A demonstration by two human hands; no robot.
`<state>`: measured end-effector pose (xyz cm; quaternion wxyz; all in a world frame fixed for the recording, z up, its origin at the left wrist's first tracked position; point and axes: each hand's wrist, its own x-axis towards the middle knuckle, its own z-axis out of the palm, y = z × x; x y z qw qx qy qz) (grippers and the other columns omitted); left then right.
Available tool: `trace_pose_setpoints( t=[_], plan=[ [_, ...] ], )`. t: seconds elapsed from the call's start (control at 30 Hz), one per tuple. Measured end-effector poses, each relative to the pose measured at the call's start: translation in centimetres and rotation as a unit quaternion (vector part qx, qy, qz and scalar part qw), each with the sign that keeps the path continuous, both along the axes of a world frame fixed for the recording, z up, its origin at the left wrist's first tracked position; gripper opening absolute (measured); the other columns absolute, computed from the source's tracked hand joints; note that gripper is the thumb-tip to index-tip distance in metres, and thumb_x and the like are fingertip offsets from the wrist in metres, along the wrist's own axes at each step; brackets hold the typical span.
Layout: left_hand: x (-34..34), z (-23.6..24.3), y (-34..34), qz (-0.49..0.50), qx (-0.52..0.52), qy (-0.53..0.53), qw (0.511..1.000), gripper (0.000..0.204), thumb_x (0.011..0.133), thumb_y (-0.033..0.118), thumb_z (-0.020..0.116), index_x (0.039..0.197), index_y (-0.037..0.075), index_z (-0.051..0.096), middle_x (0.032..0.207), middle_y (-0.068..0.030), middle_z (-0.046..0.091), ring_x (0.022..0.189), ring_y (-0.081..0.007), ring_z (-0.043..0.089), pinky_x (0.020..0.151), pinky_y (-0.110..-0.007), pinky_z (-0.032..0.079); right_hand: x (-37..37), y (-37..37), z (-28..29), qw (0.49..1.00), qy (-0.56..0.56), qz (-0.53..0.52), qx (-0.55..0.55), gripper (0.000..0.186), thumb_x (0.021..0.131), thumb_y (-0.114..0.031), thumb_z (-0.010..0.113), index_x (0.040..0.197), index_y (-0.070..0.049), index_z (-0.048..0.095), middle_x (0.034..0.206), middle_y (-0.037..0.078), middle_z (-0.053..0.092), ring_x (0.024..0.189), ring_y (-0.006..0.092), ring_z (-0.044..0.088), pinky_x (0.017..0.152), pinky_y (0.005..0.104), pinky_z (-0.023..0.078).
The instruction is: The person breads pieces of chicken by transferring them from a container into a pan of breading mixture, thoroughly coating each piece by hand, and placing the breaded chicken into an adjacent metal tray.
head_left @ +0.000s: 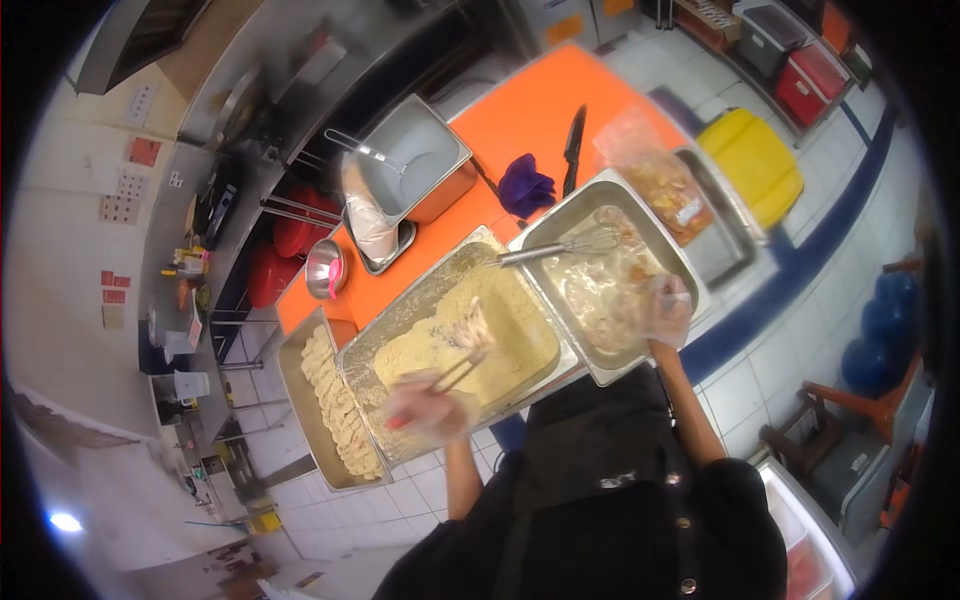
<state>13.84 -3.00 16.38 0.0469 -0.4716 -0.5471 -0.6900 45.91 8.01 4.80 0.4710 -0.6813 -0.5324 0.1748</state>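
My left hand (425, 405), in a clear plastic glove, grips wooden chopsticks (458, 372) that pinch a battered piece of meat (470, 330) above the crumbs. It hangs over a steel tray of pale breadcrumbs (395, 320). My right hand (668, 310), also gloved, rests at the near edge of a steel tray of wet batter with meat pieces (560, 228), fingers spread. A metal whisk (560, 245) lies in that batter tray.
A narrow tray (295, 370) of breaded pieces lies left of the crumb tray. On the orange counter (530, 110) are a black knife (572, 148), purple cloth (525, 185), deep steel pan (415, 160), small bowl (325, 268) and bagged food (655, 170). A yellow lid (750, 160) sits right.
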Motion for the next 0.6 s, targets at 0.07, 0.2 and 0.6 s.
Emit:
trace_pose_setpoints(
  t=[0.07, 0.2, 0.6],
  plan=[
    [-1.1, -7.9, -3.6, 0.081, -0.210, 0.090, 0.970, 0.036, 0.099, 0.026, 0.037, 0.075, 0.005, 0.053, 0.072, -0.0099, 0.059, 0.064, -0.0175, 0.057, 0.058, -0.027, 0.045, 0.0, -0.1, 0.0, 1.000, 0.007, 0.014, -0.003, 0.009, 0.080, -0.008, 0.056, 0.087, -0.005, 0.059, 0.081, 0.015, 0.058, 0.079, 0.0332, 0.058, 0.071, 0.0399, 0.045],
    [0.2, -5.3, -2.6, 0.046, -0.174, -0.055, 0.982, 0.032, 0.099, 0.025, 0.040, 0.080, 0.002, 0.052, 0.079, -0.0122, 0.060, 0.063, -0.0160, 0.058, 0.053, -0.026, 0.047, 1.1, -0.1, -1.1, 0.999, 0.017, 0.039, -0.009, 0.008, 0.080, -0.007, 0.055, 0.087, -0.005, 0.057, 0.083, 0.016, 0.058, 0.079, 0.0353, 0.057, 0.071, 0.0422, 0.045],
    [17.3, -4.0, 13.7, -0.231, -0.279, 0.028, 0.932, 0.041, 0.100, 0.034, 0.047, 0.076, 0.003, 0.060, 0.065, -0.0061, 0.056, 0.055, -0.0159, 0.052, 0.050, -0.034, 0.040, 0.3, -0.4, -1.6, 0.993, 0.011, -0.086, 0.077, 0.013, 0.088, -0.016, 0.051, 0.085, -0.004, 0.053, 0.081, 0.018, 0.054, 0.075, 0.0374, 0.053, 0.065, 0.0447, 0.040]
  ],
)
